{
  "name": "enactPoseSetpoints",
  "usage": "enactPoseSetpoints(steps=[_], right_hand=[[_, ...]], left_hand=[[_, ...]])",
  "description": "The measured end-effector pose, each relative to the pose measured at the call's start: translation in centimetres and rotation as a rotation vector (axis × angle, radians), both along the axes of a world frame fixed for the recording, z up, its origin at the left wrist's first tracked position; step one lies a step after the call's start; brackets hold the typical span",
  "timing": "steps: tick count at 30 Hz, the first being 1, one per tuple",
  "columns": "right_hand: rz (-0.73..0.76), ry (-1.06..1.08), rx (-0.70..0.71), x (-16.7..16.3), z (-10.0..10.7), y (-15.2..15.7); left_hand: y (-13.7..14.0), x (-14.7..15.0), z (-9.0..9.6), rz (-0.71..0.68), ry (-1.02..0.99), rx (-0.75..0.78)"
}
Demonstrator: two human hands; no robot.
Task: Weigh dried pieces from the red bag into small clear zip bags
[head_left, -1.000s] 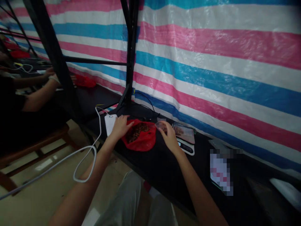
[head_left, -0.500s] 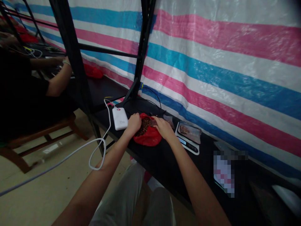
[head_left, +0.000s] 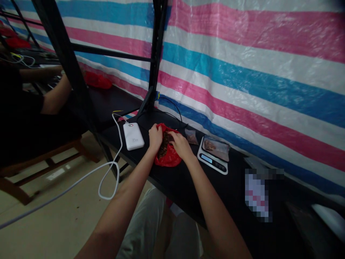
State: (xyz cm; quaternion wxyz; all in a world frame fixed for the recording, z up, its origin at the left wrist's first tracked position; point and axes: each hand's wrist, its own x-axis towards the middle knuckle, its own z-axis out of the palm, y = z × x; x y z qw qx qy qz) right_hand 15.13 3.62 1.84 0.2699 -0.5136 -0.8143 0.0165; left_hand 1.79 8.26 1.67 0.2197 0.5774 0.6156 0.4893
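Observation:
A red plastic bag [head_left: 170, 159] sits on the black table with its mouth open, full of small brown pieces [head_left: 162, 151] like beans or seeds. My left hand [head_left: 155, 138] is closed on the bag's left rim. My right hand [head_left: 180, 145] reaches over the right side of the mouth, fingers bent down among the contents; something small and brownish shows at its fingertips, too unclear to name. Just right of the bag lies a small clear bag [head_left: 191, 136] with brownish contents. Beyond it, a white digital scale [head_left: 212, 164] carries another clear bag [head_left: 215, 146] of brown pieces.
A white power bank [head_left: 133, 136] with a white cable [head_left: 118, 169] lies left of the bag. Black rack posts [head_left: 155, 54] rise behind. A phone-like object [head_left: 256, 196], blurred out, lies at right. Another person's arm [head_left: 56, 96] is at far left. Striped sheeting [head_left: 229, 72] hangs behind.
My right hand has drawn in over the bag's mouth, its fingers more bent. The left hand still holds the rim. The whole view has shifted slightly.

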Motion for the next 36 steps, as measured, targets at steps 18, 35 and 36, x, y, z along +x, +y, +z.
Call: enactPoseSetpoints(steps=[18,35,36], right_hand=[[0.001,0.828,-0.144,-0.8,-3.1,0.8],[-0.046,1.188,-0.003,2.8,0.6,-1.5],[-0.053,1.192,0.013,3.9,1.0,-2.0]], left_hand=[[-0.4,0.4,0.1,0.092,0.063,0.102],[-1.8,-0.9,0.8,0.204,0.334,0.141],[-2.1,-1.0,1.1,0.198,0.361,0.185]])
